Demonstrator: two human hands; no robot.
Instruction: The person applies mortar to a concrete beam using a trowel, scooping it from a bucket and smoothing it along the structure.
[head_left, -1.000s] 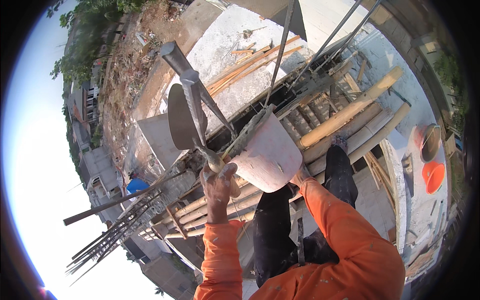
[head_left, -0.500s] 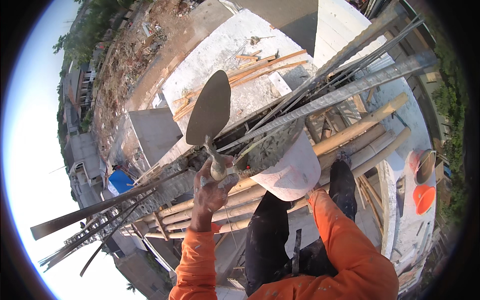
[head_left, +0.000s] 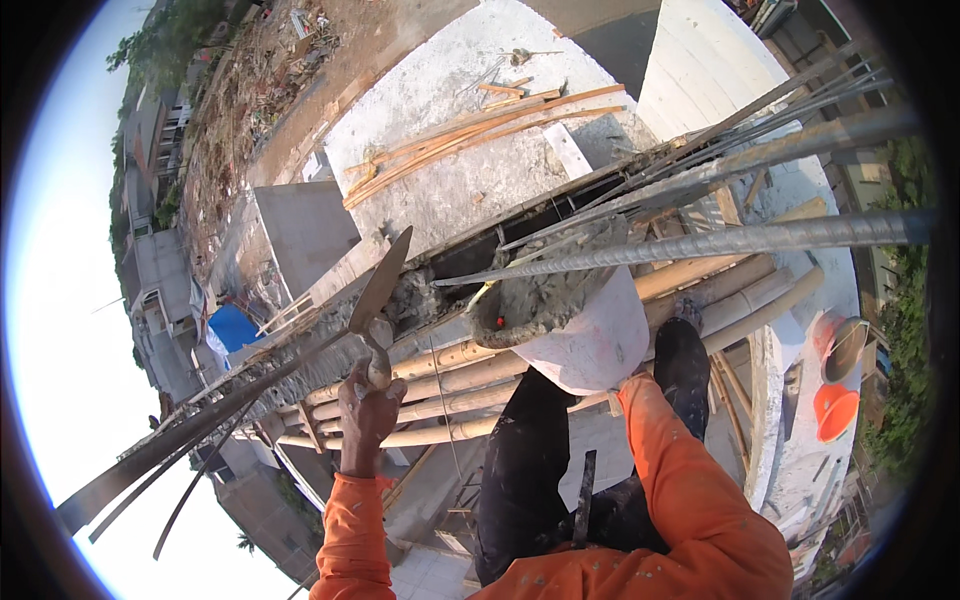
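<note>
My left hand is closed round the handle of a mortar-smeared trowel. Its blade points up and away, tilted nearly edge-on, above the wet mortar along the wall top. To the right, a pale bucket lies tipped, its mouth facing the wall. Grey mortar coats its inside, and a small red bit shows near the lip. My right hand holds the bucket at its base; most of its fingers are hidden behind it.
Ribbed steel bars cross over the bucket from the right, and more bars stick out leftward. Bamboo poles run beneath, by my feet. Wooden strips lie on the slab beyond. An orange hard hat sits at far right.
My left hand has moved left and slightly down with the trowel. The blade has turned from showing its broad face to nearly edge-on. The bucket stays tipped beside my right hand.
</note>
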